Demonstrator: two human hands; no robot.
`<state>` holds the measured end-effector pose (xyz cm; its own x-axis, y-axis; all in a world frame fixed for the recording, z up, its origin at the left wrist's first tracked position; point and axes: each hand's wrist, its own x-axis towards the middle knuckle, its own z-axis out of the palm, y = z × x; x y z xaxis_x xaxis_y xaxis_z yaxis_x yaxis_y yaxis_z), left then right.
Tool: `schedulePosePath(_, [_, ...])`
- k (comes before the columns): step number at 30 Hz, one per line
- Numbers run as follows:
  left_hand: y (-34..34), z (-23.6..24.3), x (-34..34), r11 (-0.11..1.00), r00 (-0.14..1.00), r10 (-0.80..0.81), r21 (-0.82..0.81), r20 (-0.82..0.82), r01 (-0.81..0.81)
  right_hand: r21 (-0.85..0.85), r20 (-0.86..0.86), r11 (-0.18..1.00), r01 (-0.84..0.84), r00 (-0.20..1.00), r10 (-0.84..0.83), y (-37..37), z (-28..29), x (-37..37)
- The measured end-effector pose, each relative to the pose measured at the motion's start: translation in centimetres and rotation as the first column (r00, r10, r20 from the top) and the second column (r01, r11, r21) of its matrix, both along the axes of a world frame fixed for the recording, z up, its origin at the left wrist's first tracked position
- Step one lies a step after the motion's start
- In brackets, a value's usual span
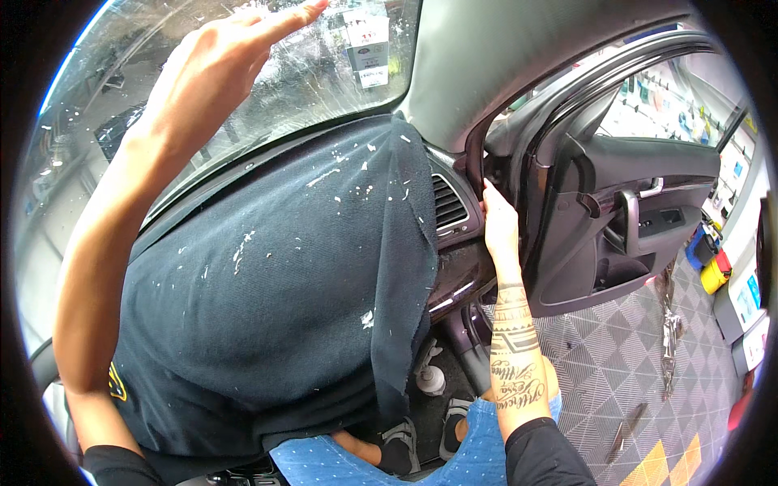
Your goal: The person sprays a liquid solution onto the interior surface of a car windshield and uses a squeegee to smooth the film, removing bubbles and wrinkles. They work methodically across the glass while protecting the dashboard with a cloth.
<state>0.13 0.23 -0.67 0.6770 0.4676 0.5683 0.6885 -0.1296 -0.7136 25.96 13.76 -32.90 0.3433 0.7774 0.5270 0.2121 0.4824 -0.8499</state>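
Our left hand near windshield, upper left, our right hand beside vent, centre right, grips we cannot tell

Brightly lit, with reflections across the windshield and edges bending into black.

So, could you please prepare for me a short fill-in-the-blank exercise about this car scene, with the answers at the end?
1. The left hand is raised in front of the car's ____.
2. The dark cloth is scattered with flecks that are ____ in colour.
3. To the right of the right hand, the car door stands ____.

Missing words: windshield; white; open.
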Motion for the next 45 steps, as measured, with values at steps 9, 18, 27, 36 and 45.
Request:
schedulePosePath(9, [0.7, 0.8, -1.2, 0.968, 0.969, -0.248, -0.027, 0.006, 0.248, 0.039, 0.057, 0.999, 0.037, 0.998, -0.039, 0.0, 0.1, 0.3])
schedulePosePath(18, [2.7, 0.7, -2.7, 0.967, 0.967, -0.253, 0.009, -0.001, 0.253, -0.006, 0.035, 1.000, 0.018, 0.999, -0.018, -0.4, 0.0, -0.1])
schedulePosePath(27, [3.6, -0.2, -1.5, 0.993, 0.996, -0.061, -0.101, 0.062, 0.067, 0.054, 0.035, 0.998, 0.016, 0.999, -0.018, 0.3, -0.1, 0.0])
schedulePosePath(36, [1.6, 0.2, -0.2, 0.984, 0.984, -0.174, -0.033, 0.047, 0.175, 0.009, 0.040, 1.000, 0.027, 0.999, -0.027, 0.0, -0.4, 0.5])
schedulePosePath(45, [1.2, 0.0, 0.0, 0.999, 1.000, -0.025, -0.029, -0.002, 0.025, 0.039, 0.036, 0.999, 0.034, 0.999, -0.036, 0.0, -0.1, -0.1])
